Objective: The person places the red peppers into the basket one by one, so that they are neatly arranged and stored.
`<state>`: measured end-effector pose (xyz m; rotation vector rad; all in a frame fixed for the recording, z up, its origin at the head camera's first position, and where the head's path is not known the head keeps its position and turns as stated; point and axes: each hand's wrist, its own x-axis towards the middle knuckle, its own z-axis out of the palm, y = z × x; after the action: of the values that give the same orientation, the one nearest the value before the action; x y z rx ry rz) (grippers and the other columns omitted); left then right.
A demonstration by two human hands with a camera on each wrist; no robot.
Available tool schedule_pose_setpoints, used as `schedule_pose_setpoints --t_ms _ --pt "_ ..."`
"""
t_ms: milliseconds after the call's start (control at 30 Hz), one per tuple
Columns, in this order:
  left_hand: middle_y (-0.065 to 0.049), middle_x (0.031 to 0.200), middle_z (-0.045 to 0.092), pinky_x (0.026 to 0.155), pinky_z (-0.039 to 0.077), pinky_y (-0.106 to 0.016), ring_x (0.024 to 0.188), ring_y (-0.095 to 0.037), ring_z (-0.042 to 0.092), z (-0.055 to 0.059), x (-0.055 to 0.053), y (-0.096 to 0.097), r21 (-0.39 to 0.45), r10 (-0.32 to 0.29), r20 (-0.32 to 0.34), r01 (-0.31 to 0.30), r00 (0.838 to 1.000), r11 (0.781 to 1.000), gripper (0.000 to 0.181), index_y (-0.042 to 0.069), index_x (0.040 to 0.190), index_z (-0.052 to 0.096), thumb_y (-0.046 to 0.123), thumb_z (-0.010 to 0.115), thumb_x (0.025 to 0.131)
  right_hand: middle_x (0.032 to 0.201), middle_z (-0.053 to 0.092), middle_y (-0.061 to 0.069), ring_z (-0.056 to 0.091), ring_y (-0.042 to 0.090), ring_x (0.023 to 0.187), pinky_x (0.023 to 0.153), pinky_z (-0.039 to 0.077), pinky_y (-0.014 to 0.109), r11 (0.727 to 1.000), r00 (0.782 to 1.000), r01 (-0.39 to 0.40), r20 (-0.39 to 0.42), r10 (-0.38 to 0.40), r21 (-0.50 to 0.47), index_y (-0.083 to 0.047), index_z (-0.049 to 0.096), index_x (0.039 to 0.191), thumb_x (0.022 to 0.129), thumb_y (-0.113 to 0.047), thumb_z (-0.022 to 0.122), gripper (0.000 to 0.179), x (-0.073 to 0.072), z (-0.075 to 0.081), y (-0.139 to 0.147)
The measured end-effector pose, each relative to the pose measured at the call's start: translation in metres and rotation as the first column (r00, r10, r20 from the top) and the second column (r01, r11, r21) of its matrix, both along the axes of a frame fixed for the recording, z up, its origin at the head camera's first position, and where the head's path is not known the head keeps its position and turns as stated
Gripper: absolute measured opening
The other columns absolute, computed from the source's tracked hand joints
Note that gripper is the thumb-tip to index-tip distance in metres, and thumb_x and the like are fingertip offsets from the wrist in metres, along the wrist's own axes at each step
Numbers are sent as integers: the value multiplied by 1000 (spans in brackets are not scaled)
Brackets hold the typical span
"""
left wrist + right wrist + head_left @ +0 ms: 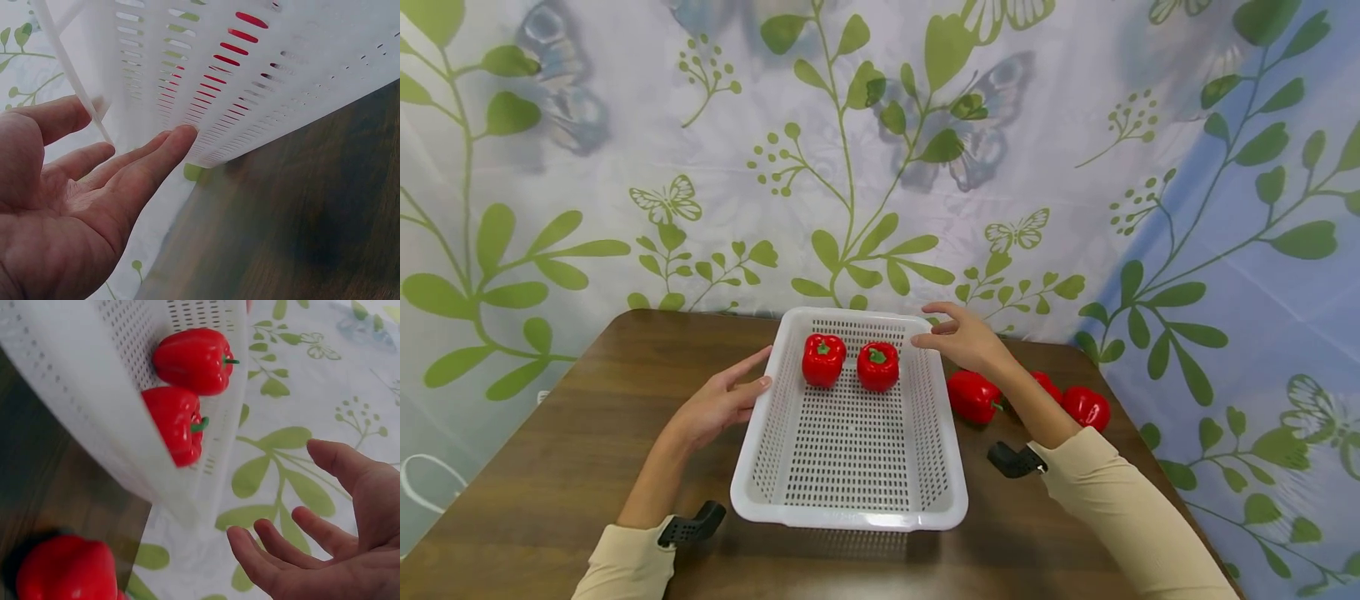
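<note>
A white perforated plastic basket (850, 450) is in the middle of the head view, over the table. Two red bell peppers with green stems lie at its far end, a left one (823, 367) and a right one (877, 371). My left hand (718, 406) grips the basket's left rim, thumb over the edge. The left wrist view shows its fingers (153, 159) beneath the rim, along the slotted outer wall. By the far right corner is my right hand (962, 337), fingers spread and apart from the basket in the right wrist view, holding nothing.
Right of the basket, more red bell peppers lie on the brown wooden table (587, 417): one beside it (973, 397), another farther right (1086, 407), and one partly hidden behind my right forearm. A curtain (722, 192) with leaf and butterfly prints hangs behind the table.
</note>
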<state>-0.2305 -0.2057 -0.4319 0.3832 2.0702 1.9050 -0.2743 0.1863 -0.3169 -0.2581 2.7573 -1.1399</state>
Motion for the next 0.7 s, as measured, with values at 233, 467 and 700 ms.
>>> schedule_pose_setpoints --t_ms 233,467,700 --pt "-30 146 51 96 58 -48 120 -37 66 -1 -1 2 -12 7 2 -7 1000 1000 67 24 164 21 30 55 106 142 59 18 58 39 129 104 49 60 997 993 54 -107 -48 55 -23 44 153 92 -55 68 73 17 4 31" --pt "-30 146 51 96 58 -48 121 -39 65 -1 -1 3 -14 3 -8 -3 1000 1000 69 25 164 20 30 56 105 140 60 23 61 40 125 101 50 61 986 969 127 -227 -100 108 -15 52 145 96 -47 66 60 35 0 64" --pt "-29 146 51 96 57 -48 122 -39 65 -1 0 1 -12 2 2 -2 1000 1000 68 26 164 20 31 56 105 132 63 29 63 46 117 94 52 63 966 913 231 -370 -173 120 -9 56 140 97 -37 67 53 46 -12 93"
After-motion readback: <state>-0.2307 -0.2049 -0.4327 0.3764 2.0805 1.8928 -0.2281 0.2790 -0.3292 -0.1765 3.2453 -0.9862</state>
